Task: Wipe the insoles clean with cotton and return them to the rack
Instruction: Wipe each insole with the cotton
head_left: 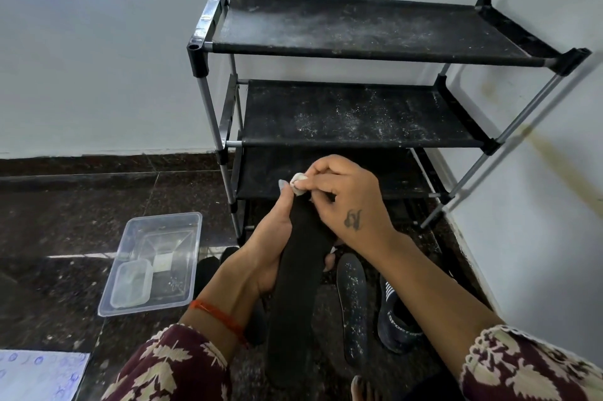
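Right hand [342, 195] pinching a small white cotton wad [298, 183] on the long black insole's [298, 286] tip; my left hand [264, 253] grips it underneath, steadying

Left hand [261, 247] grips from the left, fingers curled under; right hand [342, 201] pinches with fingers at the far end.

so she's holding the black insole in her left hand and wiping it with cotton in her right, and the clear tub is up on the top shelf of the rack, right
One thing is wrong: the clear tub sits on the floor to the left of the rack, not on its top shelf, as the head view shows. The rest holds: left hand holds the black insole, right hand wipes it with cotton.
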Action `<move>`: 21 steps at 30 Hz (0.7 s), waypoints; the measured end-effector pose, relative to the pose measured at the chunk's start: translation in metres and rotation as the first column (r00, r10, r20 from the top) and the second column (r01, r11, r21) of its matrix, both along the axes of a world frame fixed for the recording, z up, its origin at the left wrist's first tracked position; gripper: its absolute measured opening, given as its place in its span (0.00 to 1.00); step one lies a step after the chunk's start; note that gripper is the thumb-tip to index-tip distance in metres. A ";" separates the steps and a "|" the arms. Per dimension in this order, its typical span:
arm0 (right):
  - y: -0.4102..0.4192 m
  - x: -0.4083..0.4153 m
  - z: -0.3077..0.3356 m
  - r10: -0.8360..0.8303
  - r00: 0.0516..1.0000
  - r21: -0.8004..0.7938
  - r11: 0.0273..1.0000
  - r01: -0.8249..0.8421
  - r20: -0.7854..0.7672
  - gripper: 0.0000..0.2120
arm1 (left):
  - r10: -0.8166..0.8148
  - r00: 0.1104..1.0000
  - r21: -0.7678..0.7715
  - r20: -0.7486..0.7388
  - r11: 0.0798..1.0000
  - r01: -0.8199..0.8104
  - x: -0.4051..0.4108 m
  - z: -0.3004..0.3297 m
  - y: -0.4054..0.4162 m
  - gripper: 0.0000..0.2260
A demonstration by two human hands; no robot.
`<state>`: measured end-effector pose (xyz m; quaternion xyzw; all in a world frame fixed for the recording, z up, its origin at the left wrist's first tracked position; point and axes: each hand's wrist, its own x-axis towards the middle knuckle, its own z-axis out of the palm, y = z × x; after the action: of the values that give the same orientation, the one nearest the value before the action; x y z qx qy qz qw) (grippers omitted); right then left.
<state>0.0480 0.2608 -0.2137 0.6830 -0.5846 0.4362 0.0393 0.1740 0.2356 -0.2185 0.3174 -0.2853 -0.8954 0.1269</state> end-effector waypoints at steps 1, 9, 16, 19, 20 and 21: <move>-0.001 -0.001 0.000 -0.032 0.999 -0.009 0.999 0.032 -0.034 0.08 | 0.000 1.000 -0.008 0.004 1.000 0.000 0.000 0.001 0.000 0.35; -0.007 -0.026 0.003 -0.360 0.933 0.095 0.929 0.358 0.002 0.09 | 0.011 1.000 0.051 0.010 0.999 -0.012 -0.004 0.006 0.005 0.29; 0.001 -0.047 0.010 -0.448 0.885 0.134 0.892 0.433 0.123 0.08 | 0.055 0.998 0.097 0.000 0.994 -0.055 -0.002 0.006 0.000 0.29; 0.001 -0.032 0.011 -0.256 0.962 0.008 0.967 0.256 0.100 0.11 | 0.005 1.000 0.041 -0.012 0.999 -0.005 -0.002 0.006 0.000 0.33; 0.000 -0.027 0.009 -0.201 0.978 0.005 0.980 0.201 0.058 0.11 | -0.017 1.000 0.018 -0.008 1.000 0.017 -0.003 0.006 0.001 0.34; -0.001 -0.025 0.006 -0.175 0.984 0.012 0.985 0.174 0.024 0.11 | -0.032 0.999 0.005 -0.006 0.999 0.032 -0.003 0.005 0.002 0.34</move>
<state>0.0228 0.2596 -0.2076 0.6238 -0.6449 0.4365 0.0666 0.1712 0.2373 -0.2138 0.3106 -0.2877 -0.8989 0.1126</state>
